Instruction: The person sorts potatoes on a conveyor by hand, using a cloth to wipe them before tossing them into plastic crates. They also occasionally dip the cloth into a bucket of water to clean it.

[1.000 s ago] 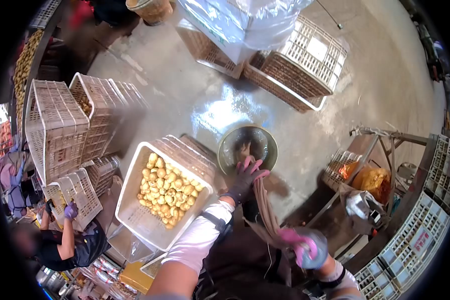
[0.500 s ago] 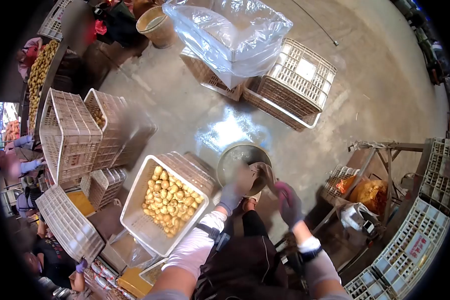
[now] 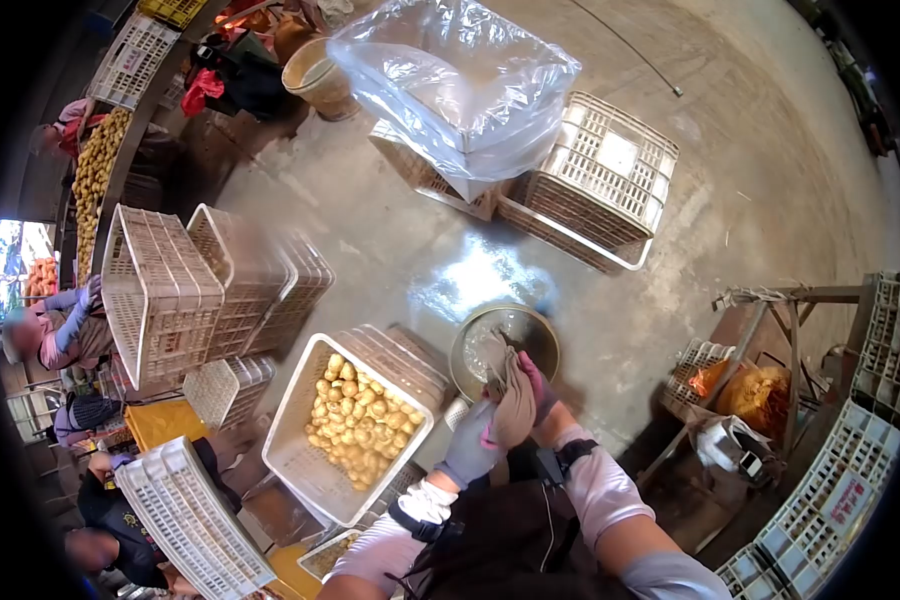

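A bunched brown-grey cloth (image 3: 513, 402) is squeezed between my two gloved hands, over the near edge of a round bucket (image 3: 555, 352) of water. My left hand (image 3: 472, 446), in a grey glove, has its fingers wrapped round the cloth's lower left side. On the cloth's right side, my right hand (image 3: 540, 390) is closed, its glove grey and pink. Left of the bucket stands a white crate (image 3: 292, 440) with many round yellow-brown produce pieces (image 3: 360, 420) inside.
Stacked crates (image 3: 170, 290) stand at the left, near a person (image 3: 60, 325). Another person (image 3: 120, 530) is by a tilted crate (image 3: 195, 520). Ahead are a plastic-lined crate (image 3: 460, 90) and more crates (image 3: 610, 170). A wooden frame (image 3: 790, 350) stands at the right.
My hands have come together on the cloth, the right one moving in from the right. The cloth is now lifted and bunched. At the lower left, the tilted crate has shifted right.
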`<state>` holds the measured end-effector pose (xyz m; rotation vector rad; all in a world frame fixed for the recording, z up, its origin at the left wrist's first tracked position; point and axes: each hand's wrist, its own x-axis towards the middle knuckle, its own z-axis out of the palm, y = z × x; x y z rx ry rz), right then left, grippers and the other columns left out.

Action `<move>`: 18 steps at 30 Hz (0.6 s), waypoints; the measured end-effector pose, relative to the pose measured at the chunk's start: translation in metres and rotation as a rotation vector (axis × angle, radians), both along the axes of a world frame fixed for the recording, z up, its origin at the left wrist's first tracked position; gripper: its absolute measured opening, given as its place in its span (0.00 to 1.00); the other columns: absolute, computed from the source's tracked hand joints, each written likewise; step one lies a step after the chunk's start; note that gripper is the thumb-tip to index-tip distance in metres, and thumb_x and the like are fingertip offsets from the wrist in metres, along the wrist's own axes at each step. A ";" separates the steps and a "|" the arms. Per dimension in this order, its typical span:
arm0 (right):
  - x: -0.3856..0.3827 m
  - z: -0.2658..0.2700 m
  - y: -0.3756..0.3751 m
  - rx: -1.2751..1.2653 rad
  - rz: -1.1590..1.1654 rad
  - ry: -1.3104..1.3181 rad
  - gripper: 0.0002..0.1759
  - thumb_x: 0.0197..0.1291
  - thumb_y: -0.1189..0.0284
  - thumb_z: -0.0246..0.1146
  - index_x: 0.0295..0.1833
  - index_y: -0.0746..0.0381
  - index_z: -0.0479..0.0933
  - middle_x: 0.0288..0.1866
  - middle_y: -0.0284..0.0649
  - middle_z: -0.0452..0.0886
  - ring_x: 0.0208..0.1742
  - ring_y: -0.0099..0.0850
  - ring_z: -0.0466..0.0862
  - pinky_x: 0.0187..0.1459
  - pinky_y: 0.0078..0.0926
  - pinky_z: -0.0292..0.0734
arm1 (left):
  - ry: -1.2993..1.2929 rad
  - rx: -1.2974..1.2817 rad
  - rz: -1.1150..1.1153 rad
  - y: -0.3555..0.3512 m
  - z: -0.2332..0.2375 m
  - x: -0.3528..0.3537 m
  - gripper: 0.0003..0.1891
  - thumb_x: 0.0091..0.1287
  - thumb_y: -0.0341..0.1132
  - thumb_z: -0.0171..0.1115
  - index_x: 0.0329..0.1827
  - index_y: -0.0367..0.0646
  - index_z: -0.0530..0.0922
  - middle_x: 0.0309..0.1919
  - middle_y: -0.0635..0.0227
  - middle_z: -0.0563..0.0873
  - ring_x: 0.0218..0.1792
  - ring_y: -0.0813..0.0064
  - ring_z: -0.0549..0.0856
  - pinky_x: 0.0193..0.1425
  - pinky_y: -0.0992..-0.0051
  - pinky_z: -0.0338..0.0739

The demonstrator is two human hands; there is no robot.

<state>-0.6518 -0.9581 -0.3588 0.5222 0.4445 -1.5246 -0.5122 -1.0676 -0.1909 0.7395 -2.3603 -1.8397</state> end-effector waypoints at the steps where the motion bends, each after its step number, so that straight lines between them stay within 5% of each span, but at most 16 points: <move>1: -0.003 -0.005 -0.003 -0.002 0.003 0.000 0.35 0.78 0.38 0.53 0.65 0.59 0.80 0.48 0.45 0.89 0.48 0.45 0.88 0.58 0.48 0.84 | -0.014 0.093 0.016 0.000 0.013 -0.001 0.29 0.55 0.27 0.75 0.63 0.36 0.81 0.54 0.50 0.85 0.57 0.49 0.86 0.60 0.60 0.81; 2: -0.008 -0.010 -0.008 0.090 -0.018 0.005 0.32 0.79 0.41 0.54 0.63 0.58 0.81 0.47 0.42 0.88 0.47 0.40 0.88 0.55 0.45 0.85 | 0.051 -0.019 -0.032 0.003 0.028 0.001 0.28 0.56 0.27 0.76 0.62 0.34 0.82 0.57 0.50 0.85 0.58 0.49 0.86 0.63 0.61 0.80; 3: -0.010 -0.022 -0.012 0.181 -0.041 0.009 0.29 0.79 0.43 0.56 0.62 0.58 0.81 0.47 0.40 0.88 0.46 0.36 0.88 0.52 0.43 0.86 | 0.036 0.005 -0.155 0.004 0.030 0.013 0.38 0.54 0.26 0.70 0.74 0.33 0.73 0.65 0.47 0.80 0.63 0.46 0.83 0.65 0.66 0.80; 5: -0.002 -0.062 0.003 0.076 0.012 0.126 0.24 0.79 0.47 0.59 0.59 0.56 0.81 0.44 0.35 0.87 0.44 0.33 0.88 0.47 0.37 0.86 | 0.112 -0.075 -0.214 0.001 0.041 0.014 0.36 0.59 0.26 0.71 0.74 0.32 0.73 0.66 0.51 0.82 0.63 0.53 0.85 0.68 0.66 0.79; 6: 0.004 -0.063 0.010 0.153 0.085 0.563 0.22 0.79 0.49 0.60 0.60 0.55 0.81 0.43 0.34 0.86 0.43 0.31 0.87 0.46 0.35 0.85 | 0.110 -0.077 -0.213 0.002 0.029 0.021 0.36 0.59 0.26 0.71 0.74 0.32 0.73 0.66 0.51 0.82 0.63 0.53 0.85 0.68 0.66 0.79; 8: 0.007 -0.053 0.013 0.242 0.085 0.721 0.18 0.79 0.53 0.63 0.61 0.54 0.81 0.46 0.34 0.86 0.45 0.30 0.87 0.45 0.34 0.86 | 0.119 0.611 0.132 0.007 -0.009 0.035 0.29 0.64 0.24 0.70 0.70 0.33 0.75 0.67 0.56 0.83 0.63 0.62 0.85 0.68 0.65 0.80; 10: 0.005 -0.031 0.017 0.243 0.148 0.844 0.16 0.78 0.57 0.65 0.62 0.52 0.81 0.49 0.33 0.86 0.47 0.28 0.87 0.44 0.33 0.86 | 0.005 0.504 0.181 -0.020 -0.013 0.025 0.25 0.70 0.27 0.70 0.69 0.33 0.77 0.64 0.58 0.85 0.63 0.67 0.85 0.68 0.66 0.80; 12: -0.002 0.028 0.020 0.218 0.350 1.234 0.16 0.79 0.57 0.64 0.63 0.53 0.81 0.53 0.34 0.87 0.50 0.29 0.87 0.44 0.33 0.86 | 0.004 0.479 0.315 -0.038 -0.041 0.021 0.22 0.74 0.32 0.70 0.68 0.33 0.79 0.62 0.57 0.86 0.62 0.65 0.86 0.69 0.66 0.80; 15: 0.010 0.109 0.003 0.225 0.161 1.125 0.19 0.77 0.62 0.62 0.66 0.57 0.80 0.61 0.36 0.86 0.60 0.31 0.86 0.59 0.35 0.82 | 0.176 0.163 0.404 -0.046 -0.116 0.013 0.20 0.77 0.38 0.69 0.65 0.37 0.80 0.58 0.60 0.87 0.55 0.67 0.88 0.64 0.67 0.83; 17: 0.020 0.143 -0.009 0.219 0.037 1.048 0.21 0.76 0.65 0.61 0.69 0.61 0.80 0.66 0.38 0.85 0.67 0.33 0.84 0.68 0.35 0.79 | -0.031 1.026 0.971 -0.048 -0.134 0.000 0.20 0.76 0.38 0.71 0.66 0.42 0.79 0.50 0.67 0.90 0.46 0.77 0.91 0.42 0.74 0.86; 18: 0.023 0.144 -0.010 0.210 0.008 1.029 0.22 0.76 0.66 0.61 0.69 0.61 0.80 0.68 0.38 0.85 0.68 0.34 0.84 0.71 0.36 0.78 | -0.030 1.052 0.902 -0.045 -0.137 -0.003 0.21 0.77 0.44 0.70 0.67 0.45 0.80 0.52 0.68 0.90 0.50 0.75 0.91 0.47 0.73 0.87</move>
